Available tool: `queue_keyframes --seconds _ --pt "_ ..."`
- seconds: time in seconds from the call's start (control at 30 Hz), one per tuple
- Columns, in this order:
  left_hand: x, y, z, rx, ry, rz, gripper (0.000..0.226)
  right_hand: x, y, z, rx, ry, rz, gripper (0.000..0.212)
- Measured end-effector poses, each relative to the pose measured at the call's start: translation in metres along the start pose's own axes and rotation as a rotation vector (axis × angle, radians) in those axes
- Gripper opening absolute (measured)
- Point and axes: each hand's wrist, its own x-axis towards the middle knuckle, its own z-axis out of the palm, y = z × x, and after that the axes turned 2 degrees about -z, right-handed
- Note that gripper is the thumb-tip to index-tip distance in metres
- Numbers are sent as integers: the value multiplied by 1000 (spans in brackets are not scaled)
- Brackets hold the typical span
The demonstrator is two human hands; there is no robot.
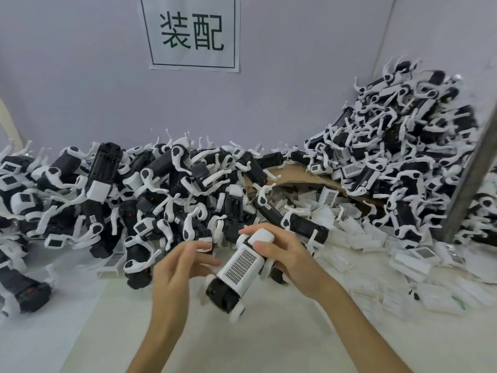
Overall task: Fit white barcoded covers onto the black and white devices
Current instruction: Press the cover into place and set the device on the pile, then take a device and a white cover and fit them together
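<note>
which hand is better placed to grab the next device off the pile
Left, probably. The left hand is free, fingers relaxed, beside the device pile; the right hand grips a device with its barcoded cover on.

The device (228, 289) you hold in your right hand (282, 254) is tilted, black end low and toward you, with a white cover (240, 266) lying along its upper face, barcode grid showing. Behind it, more black-and-white devices lie jumbled in a long pile (150, 189) that rises highest at the right. Loose covers (363, 238) are heaped just right of your hand, some barcode-up.
</note>
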Motion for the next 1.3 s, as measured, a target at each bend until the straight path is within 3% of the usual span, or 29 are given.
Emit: queue_keyframes --seconds 0.17,0.23,0.33,0.4,0.47,0.53,0.6,0.7,0.8,0.9,1.0,1.1,1.3 --pt "2 -4 -2 -1 129 -25 24 1 -30 -18 17 -332 156 29" --pt "2 -6 -2 19 139 -27 25 8 -47 -30 -53 -367 193 27" --pt "3 -9 -2 41 130 -14 25 29 -93 -69 -122 -113 138 18" --pt "4 -9 -2 53 128 -5 26 49 -136 -106 40 152 -74 10" --pt "4 -9 -3 65 134 1 26 76 -181 -146 194 524 -240 32" --pt "3 -10 -2 82 138 7 26 104 -208 -179 513 643 -250 60" --pt "3 -8 -1 94 157 23 30 120 -214 -193 402 726 -103 61" --pt "1 -7 1 157 265 104 36 118 -177 -173 103 831 -29 32" --pt "-4 -2 5 350 424 240 19 89 -108 -123 39 739 -3 15" --pt "-1 -3 4 604 508 223 25 52 -34 -74 -199 663 40 17" --pt "3 -9 2 781 452 -2 9 25 22 -34 -495 543 34 19" --pt "2 -13 -2 847 369 -87 22 18 51 -12 -778 368 -11 27" --pt "-1 -10 -3 853 357 -53 20 11 62 -8 -825 245 62 37"
